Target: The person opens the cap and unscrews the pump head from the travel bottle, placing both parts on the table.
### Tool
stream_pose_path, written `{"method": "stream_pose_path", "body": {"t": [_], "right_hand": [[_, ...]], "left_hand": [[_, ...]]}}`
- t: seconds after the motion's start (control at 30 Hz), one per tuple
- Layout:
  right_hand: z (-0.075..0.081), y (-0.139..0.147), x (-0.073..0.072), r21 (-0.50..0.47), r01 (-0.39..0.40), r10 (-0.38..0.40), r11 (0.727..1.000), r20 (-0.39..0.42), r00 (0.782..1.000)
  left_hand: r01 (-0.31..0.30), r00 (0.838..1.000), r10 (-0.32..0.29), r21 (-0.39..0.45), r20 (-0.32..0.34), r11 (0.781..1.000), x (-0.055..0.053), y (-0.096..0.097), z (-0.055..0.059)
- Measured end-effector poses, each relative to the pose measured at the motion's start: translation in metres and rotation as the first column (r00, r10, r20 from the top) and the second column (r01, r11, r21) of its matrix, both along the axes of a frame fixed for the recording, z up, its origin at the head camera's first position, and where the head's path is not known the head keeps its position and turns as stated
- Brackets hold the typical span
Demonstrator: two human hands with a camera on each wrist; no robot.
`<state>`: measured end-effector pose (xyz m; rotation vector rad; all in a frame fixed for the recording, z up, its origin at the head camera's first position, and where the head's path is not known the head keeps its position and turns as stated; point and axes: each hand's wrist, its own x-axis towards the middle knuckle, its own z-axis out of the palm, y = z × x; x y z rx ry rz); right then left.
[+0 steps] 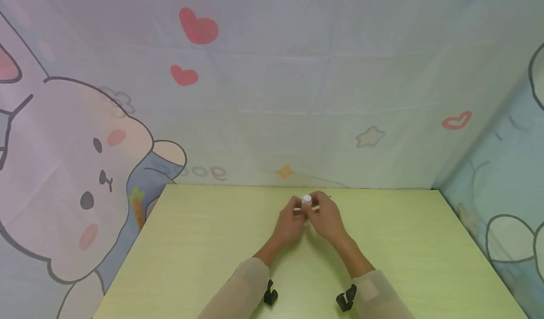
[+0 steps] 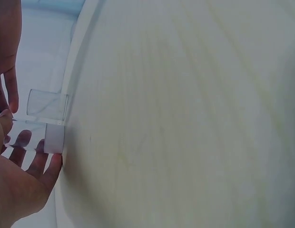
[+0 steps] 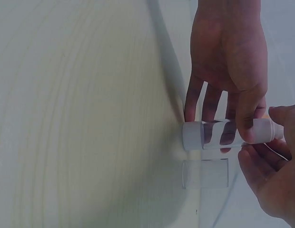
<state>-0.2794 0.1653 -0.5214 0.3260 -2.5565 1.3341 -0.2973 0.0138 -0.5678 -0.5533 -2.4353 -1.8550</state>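
Note:
A small clear bottle point(image 3: 211, 134) with a white base and a white collar and top stands upright on the table. My left hand point(image 1: 292, 222) grips its body, thumb on one side and fingers around the other, reaching down toward the base. With thumb and fingers, my right hand point(image 1: 326, 217) pinches around the white top point(image 1: 307, 199). A clear, colourless cylindrical cap point(image 3: 205, 174) stands on the table just to the right of the bottle. In the head view the hands hide most of the bottle.
The pale yellow-green table point(image 1: 204, 243) ends at a back edge close behind the hands. A printed cloth point(image 1: 272, 97) with hearts and a rabbit hangs behind it. Black wrist mounts point(image 1: 270, 293) sit by both cuffs.

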Motion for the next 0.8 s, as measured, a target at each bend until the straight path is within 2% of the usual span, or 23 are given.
{"method": "stream_pose_path", "body": {"t": [0.17,0.4,0.8], "right_hand": [[-0.0005,-0.0032,0.0008,0.012,0.041,-0.041,0.999,0.001,0.999],[-0.002,-0.0064,0.0008,-0.047,0.087,-0.088,0.995,-0.012,0.996],[-0.0032,-0.0065,0.0021,-0.002,0.067,-0.067,0.998,-0.042,0.997]], "left_hand": [[0.016,1.0,-0.016,-0.022,0.011,1.0,0.0012,-0.0012,0.0003],[0.005,1.0,-0.004,-0.014,0.006,1.0,0.0007,0.0004,-0.0006],[0.007,1.0,-0.007,0.001,0.012,1.0,0.0003,-0.0002,-0.0009]]}}
